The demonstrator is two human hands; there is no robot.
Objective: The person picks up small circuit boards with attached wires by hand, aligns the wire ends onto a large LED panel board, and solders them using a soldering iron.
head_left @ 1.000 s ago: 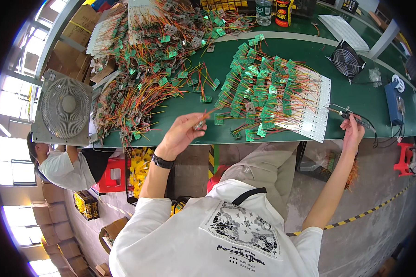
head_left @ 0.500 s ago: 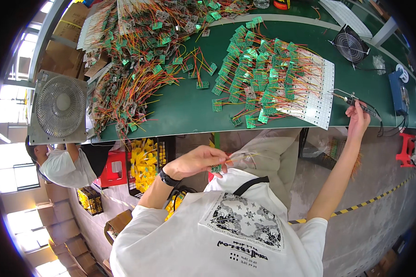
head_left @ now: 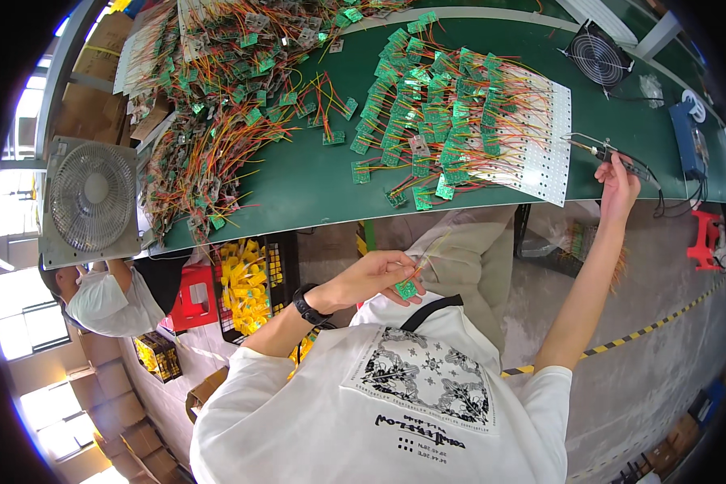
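Observation:
Over my lap, my left hand [head_left: 373,276] pinches a small green circuit board [head_left: 406,289] with thin wires sticking out past the fingers. To the right, at the table's front edge, my right hand [head_left: 619,184] grips a soldering iron [head_left: 631,166] with a thin metal guide by its tip. The iron's tip points left toward a white perforated board [head_left: 550,161] and is apart from the circuit board in my left hand. Rows of green circuit boards [head_left: 436,113] with red and yellow wires lie on and beside the perforated board.
A large heap of wired boards [head_left: 218,121] covers the green table's [head_left: 298,189] left side. A box fan [head_left: 93,198] stands at the left end, a small black fan [head_left: 597,58] at the back right, near a blue box [head_left: 689,141]. Below left are a crate of yellow parts [head_left: 246,282] and another person [head_left: 105,298].
My left hand has moved to the right, and the circuit board's green face now shows more fully. My right hand keeps hold of the soldering iron. The whole view has shifted slightly.

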